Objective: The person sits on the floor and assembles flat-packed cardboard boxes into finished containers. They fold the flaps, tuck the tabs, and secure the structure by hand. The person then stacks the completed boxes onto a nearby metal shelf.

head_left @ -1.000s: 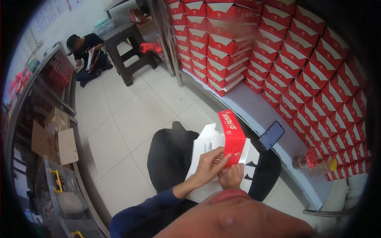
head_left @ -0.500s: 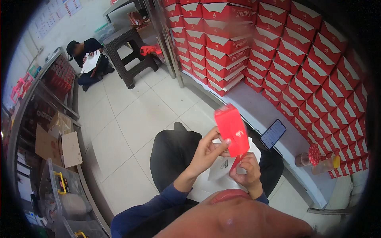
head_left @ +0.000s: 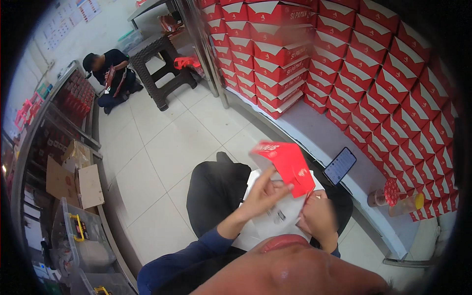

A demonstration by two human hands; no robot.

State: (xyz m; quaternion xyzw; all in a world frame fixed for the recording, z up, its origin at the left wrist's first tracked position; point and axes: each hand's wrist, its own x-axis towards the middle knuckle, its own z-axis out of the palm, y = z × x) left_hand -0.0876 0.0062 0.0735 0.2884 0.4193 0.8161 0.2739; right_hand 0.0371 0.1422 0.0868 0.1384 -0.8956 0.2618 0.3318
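Observation:
A partly folded cardboard food box (head_left: 294, 172), red outside and white inside, is held up over my lap. My left hand (head_left: 263, 197) is closed on it, with the thumb on the red panel and fingers on its white side. Lower down on the right, my right hand (head_left: 318, 216) is closed at the box's bottom corner; its fingertips are partly hidden and it is slightly blurred. White cardboard (head_left: 268, 228) with small dark print spreads under both hands across my crossed legs (head_left: 211, 189). I cannot tell if it belongs to the same box.
Stacked red-and-white boxes (head_left: 373, 88) fill the right, on a ledge (head_left: 361, 196) bearing a phone (head_left: 339, 165) and jars (head_left: 405, 204). Left are a metal shelf (head_left: 54, 110), an open carton (head_left: 91, 186) and plastic bins (head_left: 88, 241). A person (head_left: 110, 78) sits far off by a dark stool (head_left: 157, 69).
The red panel has swung leftward and its folded end has opened out. My right hand has moved slightly right and down. The far person's white sheet now shows its red side.

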